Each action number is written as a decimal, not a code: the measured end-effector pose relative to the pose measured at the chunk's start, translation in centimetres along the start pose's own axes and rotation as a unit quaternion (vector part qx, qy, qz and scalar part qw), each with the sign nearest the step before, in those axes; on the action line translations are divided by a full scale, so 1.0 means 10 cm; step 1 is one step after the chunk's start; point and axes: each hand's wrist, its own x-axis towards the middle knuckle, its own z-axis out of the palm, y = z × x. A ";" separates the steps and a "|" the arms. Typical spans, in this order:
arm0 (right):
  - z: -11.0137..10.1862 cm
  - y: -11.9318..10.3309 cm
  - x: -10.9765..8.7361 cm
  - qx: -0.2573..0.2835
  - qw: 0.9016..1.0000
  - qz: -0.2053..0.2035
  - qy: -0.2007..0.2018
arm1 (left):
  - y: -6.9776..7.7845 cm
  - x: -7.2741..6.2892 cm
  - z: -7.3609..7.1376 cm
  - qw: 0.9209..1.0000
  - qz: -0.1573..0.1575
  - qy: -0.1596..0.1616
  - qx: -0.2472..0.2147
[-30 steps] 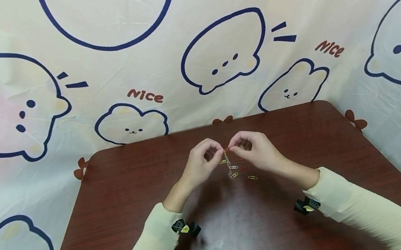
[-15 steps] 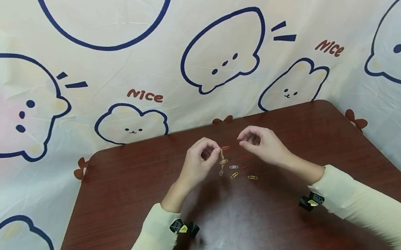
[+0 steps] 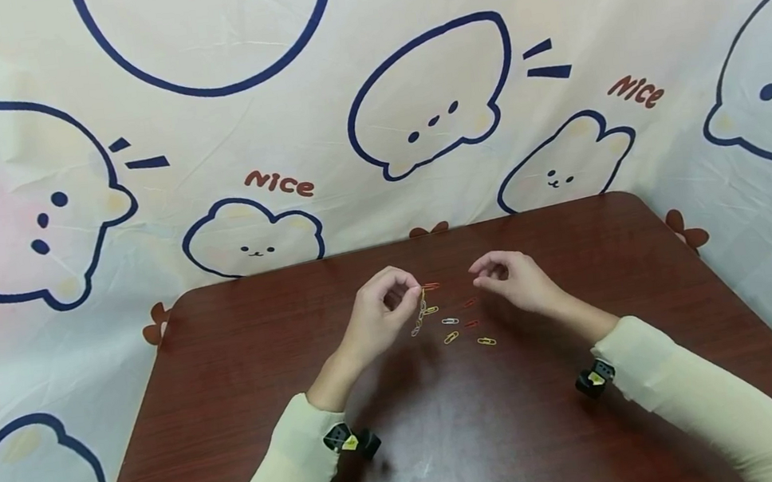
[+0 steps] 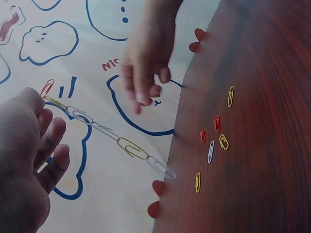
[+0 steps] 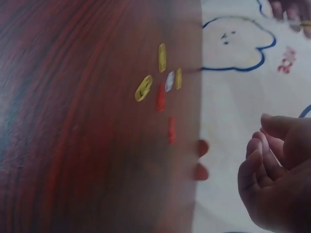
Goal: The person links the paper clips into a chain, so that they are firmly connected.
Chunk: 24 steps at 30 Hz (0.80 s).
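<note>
My left hand (image 3: pixel 382 314) pinches the upper end of a paper clip chain (image 4: pixel 131 147) between thumb and forefinger. A red paper clip (image 4: pixel 47 88) sticks out at the pinch; below it the chain's yellow and white clips dangle above the table. To the right, my right hand (image 3: pixel 516 283) is raised over the table, apart from the chain, its fingers loosely bent with nothing between them. Loose clips lie on the tabletop below the hands: a white paper clip (image 3: pixel 450 321), two red ones and several yellow ones, among them a yellow paper clip (image 3: pixel 487 341).
The dark reddish-brown table (image 3: pixel 427 461) runs back to a pale cloth backdrop (image 3: pixel 313 121) printed with cartoon outlines. Each wrist carries a small black camera, such as the left wrist camera (image 3: pixel 353 440).
My right hand has let go of the red clip and drawn back to the right. The left hand, still pinching, has shifted slightly left, and the hanging chain has swung left.
</note>
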 end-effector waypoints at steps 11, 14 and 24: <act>0.23 0.48 0.08 -0.036 0.998 0.041 -0.017 | 0.00 0.01 0.02 1.000 0.008 -0.001 0.002; 0.27 0.53 0.09 -0.045 0.998 0.039 -0.024 | 0.00 0.01 0.03 1.000 0.004 -0.002 0.000; 0.37 0.52 0.12 -0.103 0.994 0.042 -0.017 | 0.01 0.02 0.03 1.000 0.000 0.000 0.000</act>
